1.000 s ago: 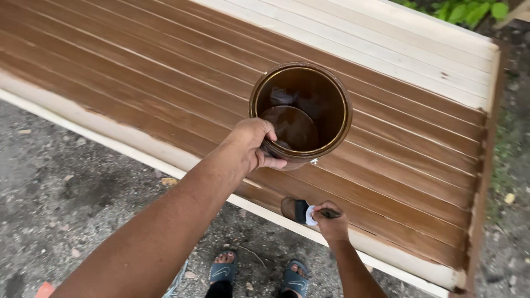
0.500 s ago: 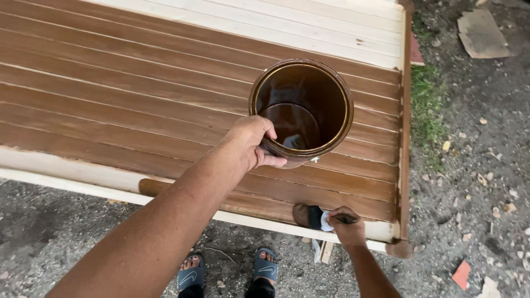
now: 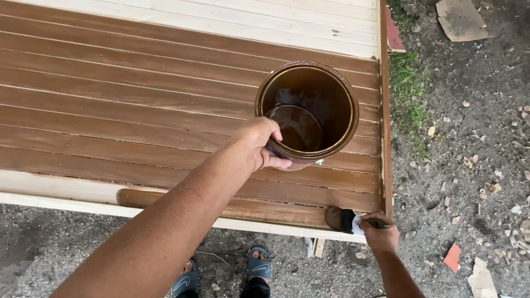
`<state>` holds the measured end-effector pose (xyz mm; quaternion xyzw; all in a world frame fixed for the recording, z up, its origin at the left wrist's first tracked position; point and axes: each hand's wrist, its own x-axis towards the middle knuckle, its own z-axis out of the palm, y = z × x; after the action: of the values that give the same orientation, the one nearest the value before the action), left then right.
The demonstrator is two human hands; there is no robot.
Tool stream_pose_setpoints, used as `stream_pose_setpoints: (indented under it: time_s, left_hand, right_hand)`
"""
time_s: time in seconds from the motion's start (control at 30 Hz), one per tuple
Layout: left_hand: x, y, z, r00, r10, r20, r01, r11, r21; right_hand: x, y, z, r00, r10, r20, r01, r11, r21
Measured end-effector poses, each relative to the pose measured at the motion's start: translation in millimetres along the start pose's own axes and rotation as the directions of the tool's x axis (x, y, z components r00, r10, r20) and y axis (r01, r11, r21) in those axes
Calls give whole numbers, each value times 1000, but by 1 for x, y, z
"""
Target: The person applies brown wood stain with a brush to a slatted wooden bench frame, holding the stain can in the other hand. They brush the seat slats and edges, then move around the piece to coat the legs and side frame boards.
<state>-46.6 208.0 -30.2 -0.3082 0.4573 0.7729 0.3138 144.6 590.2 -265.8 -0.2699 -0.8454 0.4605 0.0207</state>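
Note:
My left hand (image 3: 258,144) grips the side of a round brown can (image 3: 307,113) with dark stain inside, holding it over the slatted wooden panel (image 3: 138,110). My right hand (image 3: 380,232) holds a paintbrush (image 3: 339,219) wrapped in white cloth at the handle. Its bristles press on the panel's near edge strip, close to the right corner. A fresh wet brown stripe (image 3: 221,204) runs along that strip to the left of the brush.
The panel's far slats (image 3: 248,16) are bare pale wood; the near ones are stained brown. Grey dirt ground (image 3: 469,165) with scraps, leaves and a grass patch (image 3: 408,83) lies to the right. My sandalled feet (image 3: 258,266) stand below the panel's edge.
The brush has travelled right along the near edge strip, lengthening the stained stripe. My view shifted right with it; the can stays in my left hand.

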Motion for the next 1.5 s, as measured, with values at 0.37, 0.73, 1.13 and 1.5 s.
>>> stream_pose_setpoints:
  time_s: [0.37,0.73,1.13,1.5]
  left_hand:
    - [-11,5,-3,999,-6,-46,6,1000,11]
    - [-1,2,-5,1000,-3,-22,4,1000,24]
    - [1,-6,4,1000,-4,-8,4,1000,-7]
    - [-2,-14,7,1000,4,6,-4,999,-35]
  right_hand:
    - [15,6,-25,978,-15,-210,-116,796,-594]
    - [-54,-19,102,927,-372,46,338,884,323]
    - [2,20,-22,931,-294,-214,121,805,-581]
    - [34,-6,-27,976,16,-217,-135,826,-546]
